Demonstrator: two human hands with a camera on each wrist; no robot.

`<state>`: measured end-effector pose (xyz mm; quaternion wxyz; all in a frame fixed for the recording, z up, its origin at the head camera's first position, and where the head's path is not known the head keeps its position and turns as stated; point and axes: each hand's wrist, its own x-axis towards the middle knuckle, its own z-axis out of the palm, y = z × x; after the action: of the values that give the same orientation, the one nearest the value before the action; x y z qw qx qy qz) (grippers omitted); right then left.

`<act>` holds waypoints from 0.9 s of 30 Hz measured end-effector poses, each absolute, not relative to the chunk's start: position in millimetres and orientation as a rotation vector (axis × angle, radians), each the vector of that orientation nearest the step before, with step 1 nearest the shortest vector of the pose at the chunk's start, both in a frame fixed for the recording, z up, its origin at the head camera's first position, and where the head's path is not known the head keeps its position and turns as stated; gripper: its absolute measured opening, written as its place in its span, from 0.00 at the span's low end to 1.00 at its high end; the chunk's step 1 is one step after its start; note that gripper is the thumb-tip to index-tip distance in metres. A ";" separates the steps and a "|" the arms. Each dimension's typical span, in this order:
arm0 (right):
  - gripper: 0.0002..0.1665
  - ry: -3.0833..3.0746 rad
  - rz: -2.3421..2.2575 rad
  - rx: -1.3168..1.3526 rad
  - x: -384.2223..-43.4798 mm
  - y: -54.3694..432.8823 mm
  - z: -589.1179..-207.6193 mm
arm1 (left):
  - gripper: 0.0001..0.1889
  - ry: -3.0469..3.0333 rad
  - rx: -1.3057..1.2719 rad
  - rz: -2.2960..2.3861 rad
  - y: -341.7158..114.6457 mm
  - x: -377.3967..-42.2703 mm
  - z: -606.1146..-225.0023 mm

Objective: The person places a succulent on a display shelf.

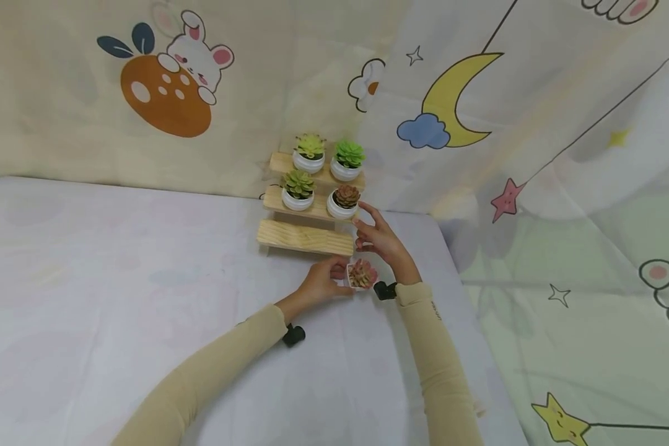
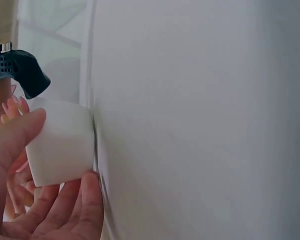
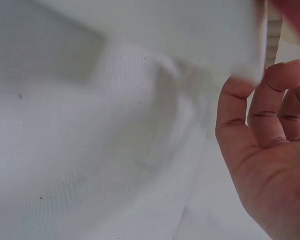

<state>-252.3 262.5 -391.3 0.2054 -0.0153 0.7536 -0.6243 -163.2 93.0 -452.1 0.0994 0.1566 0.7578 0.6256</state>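
My left hand (image 1: 319, 284) grips a small squarish white pot with a pink succulent (image 1: 362, 274), just in front of the wooden stand's lowest step (image 1: 305, 237). The left wrist view shows the thumb and fingers on opposite sides of this white pot (image 2: 62, 142). At the stand's right end is my right hand (image 1: 383, 240), its fingers spread and slightly bent with nothing between them. Its fingertips are right beside the round white pot with a brown succulent (image 1: 347, 197) on the middle step. In the right wrist view, the right hand (image 3: 270, 135) shows its palm and relaxed fingers.
A green succulent (image 1: 299, 184) shares the middle step. On the top step stand a yellow-green succulent (image 1: 310, 146) and a bright green one (image 1: 349, 153). The white-covered table (image 1: 145, 279) meets a printed cloth backdrop (image 1: 290, 74) behind and at right.
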 end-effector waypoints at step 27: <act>0.36 2.076 -1.733 -0.032 -252.6 262.8 -391.2 | 0.29 2.324 0.333 1.868 15.2 -174.2 -399.7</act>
<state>-252.6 262.8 -391.2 0.2168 -0.0117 0.7493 -0.6257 -174.2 15.2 -399.7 0.0707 0.1106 0.7727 0.6211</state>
